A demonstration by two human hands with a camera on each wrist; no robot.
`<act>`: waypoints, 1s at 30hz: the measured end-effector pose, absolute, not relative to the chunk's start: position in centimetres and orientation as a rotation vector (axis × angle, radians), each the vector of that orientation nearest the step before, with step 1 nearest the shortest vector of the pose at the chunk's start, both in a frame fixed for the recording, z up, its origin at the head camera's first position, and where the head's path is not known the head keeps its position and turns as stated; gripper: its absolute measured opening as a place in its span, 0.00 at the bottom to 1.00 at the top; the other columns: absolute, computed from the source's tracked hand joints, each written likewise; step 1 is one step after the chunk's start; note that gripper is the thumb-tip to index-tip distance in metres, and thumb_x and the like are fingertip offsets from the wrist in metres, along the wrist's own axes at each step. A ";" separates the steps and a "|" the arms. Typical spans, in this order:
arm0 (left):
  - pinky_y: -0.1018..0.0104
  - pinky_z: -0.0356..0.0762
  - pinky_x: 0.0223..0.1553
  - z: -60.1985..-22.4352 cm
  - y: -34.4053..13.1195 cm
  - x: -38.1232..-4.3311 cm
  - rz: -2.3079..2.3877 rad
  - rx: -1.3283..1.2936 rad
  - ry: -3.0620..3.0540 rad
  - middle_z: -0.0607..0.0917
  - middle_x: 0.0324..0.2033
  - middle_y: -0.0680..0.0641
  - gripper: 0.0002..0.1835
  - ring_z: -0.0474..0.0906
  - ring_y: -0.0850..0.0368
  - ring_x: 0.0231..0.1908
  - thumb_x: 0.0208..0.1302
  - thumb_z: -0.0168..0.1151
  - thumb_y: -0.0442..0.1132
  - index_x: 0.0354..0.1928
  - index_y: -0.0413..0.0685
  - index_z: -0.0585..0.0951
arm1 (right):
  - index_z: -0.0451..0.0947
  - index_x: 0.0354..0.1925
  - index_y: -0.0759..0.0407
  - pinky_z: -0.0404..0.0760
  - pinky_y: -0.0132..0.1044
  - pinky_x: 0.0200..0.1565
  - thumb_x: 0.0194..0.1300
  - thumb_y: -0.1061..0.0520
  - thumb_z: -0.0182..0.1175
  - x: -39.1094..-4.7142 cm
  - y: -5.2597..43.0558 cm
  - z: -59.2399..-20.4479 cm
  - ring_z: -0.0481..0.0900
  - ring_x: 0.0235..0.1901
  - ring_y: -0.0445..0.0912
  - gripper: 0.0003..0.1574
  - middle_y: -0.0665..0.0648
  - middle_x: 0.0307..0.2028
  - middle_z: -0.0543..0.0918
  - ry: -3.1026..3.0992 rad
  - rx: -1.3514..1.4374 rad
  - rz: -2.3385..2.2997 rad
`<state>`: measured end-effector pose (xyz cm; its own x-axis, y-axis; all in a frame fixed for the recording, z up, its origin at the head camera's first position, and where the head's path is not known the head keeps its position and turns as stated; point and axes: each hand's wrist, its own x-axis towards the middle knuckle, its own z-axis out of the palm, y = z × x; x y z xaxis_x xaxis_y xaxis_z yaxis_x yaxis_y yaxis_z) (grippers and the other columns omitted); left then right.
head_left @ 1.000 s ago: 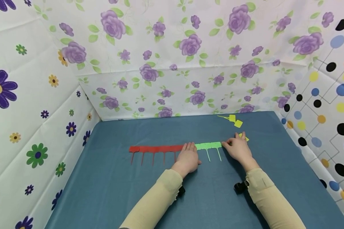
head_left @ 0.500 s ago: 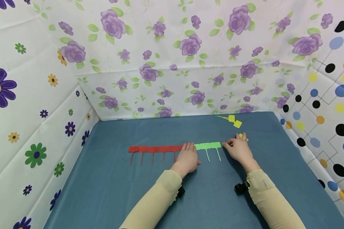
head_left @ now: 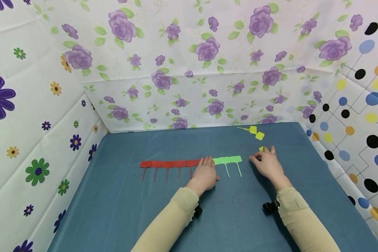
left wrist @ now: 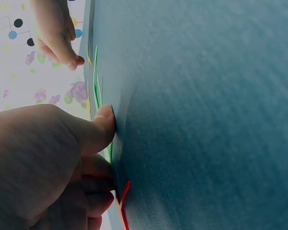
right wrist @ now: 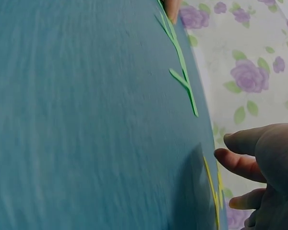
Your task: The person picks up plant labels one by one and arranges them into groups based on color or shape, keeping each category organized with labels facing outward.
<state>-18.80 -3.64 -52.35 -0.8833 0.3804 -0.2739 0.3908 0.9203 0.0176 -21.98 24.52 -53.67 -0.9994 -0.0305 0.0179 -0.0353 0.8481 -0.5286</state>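
Observation:
In the head view, a row of flat red tags (head_left: pixel 167 164) with thin stems runs straight into several green tags (head_left: pixel 235 159). My left hand (head_left: pixel 204 176) lies over the join between the colours, fingers straight and together, covering part of the row. To the right of the green end is my right hand (head_left: pixel 269 167), just above the table. The right wrist view shows its thumb and fingers (right wrist: pixel 242 165) apart with nothing between them. A yellow tag (head_left: pixel 261 148), partly hidden, lies by those fingertips. Two more yellow tags (head_left: pixel 260 135) lie farther back.
A blue-grey cloth (head_left: pixel 138 213) covers the table. Flower-printed sheets (head_left: pixel 182 70) stand behind and at the left. A dotted sheet (head_left: pixel 349 131) borders the right side. Black wrist cameras (head_left: pixel 271 207) sit under the sleeves.
My right hand has moved right, away from the green end of the row, and its thumb and index finger have opened a little. The left hand stays in place.

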 end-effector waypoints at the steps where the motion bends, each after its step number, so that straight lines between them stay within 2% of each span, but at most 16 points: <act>1: 0.56 0.43 0.84 -52.4 -3.6 -18.8 -0.054 0.574 2.806 0.53 0.85 0.42 0.41 0.47 0.48 0.84 0.83 0.53 0.59 0.85 0.41 0.57 | 0.88 0.53 0.67 0.55 0.82 0.70 0.81 0.46 0.61 -21.9 24.8 -53.6 0.36 0.78 0.81 0.25 0.84 0.76 0.57 -3.010 0.047 0.858; 6: 0.56 0.43 0.84 -52.3 -3.6 -18.9 -0.048 0.566 2.803 0.53 0.85 0.42 0.41 0.47 0.48 0.84 0.83 0.53 0.58 0.85 0.42 0.57 | 0.87 0.55 0.66 0.58 0.83 0.68 0.81 0.46 0.60 -21.8 26.2 -53.5 0.37 0.78 0.82 0.25 0.84 0.76 0.58 -3.002 0.004 0.836; 15: 0.56 0.44 0.84 -52.1 -3.6 -18.7 -0.057 0.573 2.807 0.54 0.85 0.42 0.41 0.48 0.48 0.84 0.83 0.53 0.58 0.85 0.41 0.57 | 0.80 0.64 0.69 0.61 0.84 0.66 0.82 0.48 0.59 -21.8 28.5 -53.5 0.36 0.78 0.82 0.28 0.85 0.75 0.57 -3.023 -0.121 0.795; 23: 0.56 0.44 0.84 -52.0 -3.6 -18.6 -0.079 0.576 2.808 0.54 0.85 0.42 0.41 0.48 0.48 0.84 0.83 0.53 0.58 0.85 0.41 0.57 | 0.74 0.70 0.69 0.67 0.84 0.60 0.82 0.48 0.56 -23.2 29.4 -53.7 0.36 0.76 0.84 0.32 0.85 0.72 0.59 -3.089 -0.216 0.720; 30: 0.56 0.44 0.84 -52.1 -3.6 -18.7 -0.085 0.574 2.805 0.54 0.85 0.42 0.41 0.48 0.48 0.84 0.84 0.52 0.59 0.85 0.42 0.57 | 0.71 0.74 0.68 0.65 0.86 0.62 0.83 0.50 0.55 -24.6 29.0 -52.8 0.36 0.76 0.84 0.32 0.86 0.74 0.56 -3.150 -0.255 0.658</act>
<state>-18.67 -3.57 -52.15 -0.8831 0.3767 -0.2796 0.3929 0.9196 -0.0020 -24.56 28.97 -52.77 -0.9838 0.1365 -0.1166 0.1717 0.9046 -0.3901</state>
